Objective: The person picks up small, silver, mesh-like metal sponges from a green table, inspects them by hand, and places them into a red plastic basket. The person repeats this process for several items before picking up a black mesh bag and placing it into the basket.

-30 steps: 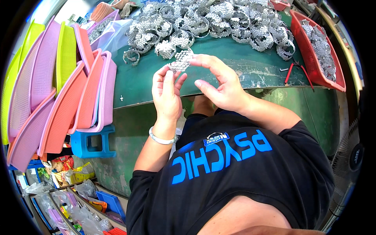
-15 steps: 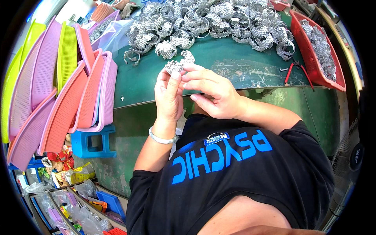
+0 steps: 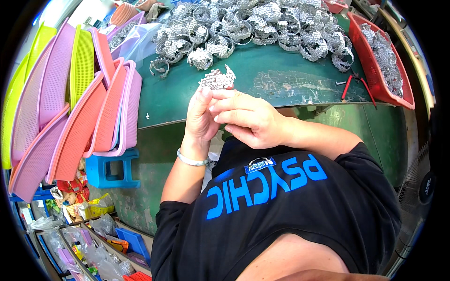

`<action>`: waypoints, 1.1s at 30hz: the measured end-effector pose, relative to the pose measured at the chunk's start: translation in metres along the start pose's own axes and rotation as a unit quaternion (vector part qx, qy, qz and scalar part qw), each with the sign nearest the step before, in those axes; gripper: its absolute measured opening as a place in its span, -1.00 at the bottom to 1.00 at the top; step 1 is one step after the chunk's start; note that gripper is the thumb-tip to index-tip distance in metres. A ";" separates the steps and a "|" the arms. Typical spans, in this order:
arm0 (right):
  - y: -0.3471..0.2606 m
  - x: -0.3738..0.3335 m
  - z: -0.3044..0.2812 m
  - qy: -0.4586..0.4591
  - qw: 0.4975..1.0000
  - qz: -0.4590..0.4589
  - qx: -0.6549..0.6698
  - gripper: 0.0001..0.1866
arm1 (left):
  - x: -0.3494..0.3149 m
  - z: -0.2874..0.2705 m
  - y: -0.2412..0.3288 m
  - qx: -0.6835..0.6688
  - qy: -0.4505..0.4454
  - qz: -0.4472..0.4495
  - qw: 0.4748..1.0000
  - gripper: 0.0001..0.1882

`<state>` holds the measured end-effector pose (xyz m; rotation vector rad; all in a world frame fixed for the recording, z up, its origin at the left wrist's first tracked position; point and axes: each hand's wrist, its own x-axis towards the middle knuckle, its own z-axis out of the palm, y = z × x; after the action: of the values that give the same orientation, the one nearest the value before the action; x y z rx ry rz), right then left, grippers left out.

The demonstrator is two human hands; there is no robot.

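- While both hands are meeting just off the near edge of the surface, a scaly grey piece (image 3: 218, 79) is standing up from the fingertips, its ragged top pointing to the far side and a curved tip rising at its right.
- The left hand (image 3: 200, 114) is holding the piece by its near edge, fingers narrowed with the thumb alongside; this grip is probably serving as the anchor, so it should be staying firm without crushing the scales.
- The right hand (image 3: 253, 119) is curling its fingers in against the left fingertips. Whether they are pinching the piece or only resting by it, I cannot tell, since the knuckles are covering the contact.
- Working in small motions, with the right fingers moving and the left ones steadying, would likely be giving the best control; letting the piece show above the fingertips is helping the eye.
- Beyond, the surface (image 3: 178, 100) is carrying a heap of curled grey pieces (image 3: 253, 28) on the far side; keeping the knuckles away from it seems wise, as the pieces look ready to snag.
- Farther right, red-handled pliers (image 3: 347, 88) are lying beside a red basket (image 3: 402, 96), well apart from the hands.
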<state>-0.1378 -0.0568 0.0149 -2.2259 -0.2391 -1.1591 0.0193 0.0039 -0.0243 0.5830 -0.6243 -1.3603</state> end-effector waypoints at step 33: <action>-0.010 0.007 -0.010 0.007 0.997 -0.044 -0.057 -0.71 | 0.006 0.001 0.014 -0.208 -0.092 0.007 0.974 -0.24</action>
<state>-0.1446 -0.0562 0.0293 -2.3253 -0.2738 -1.2643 0.0288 -0.0003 -0.0132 0.1145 -0.4690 -1.4900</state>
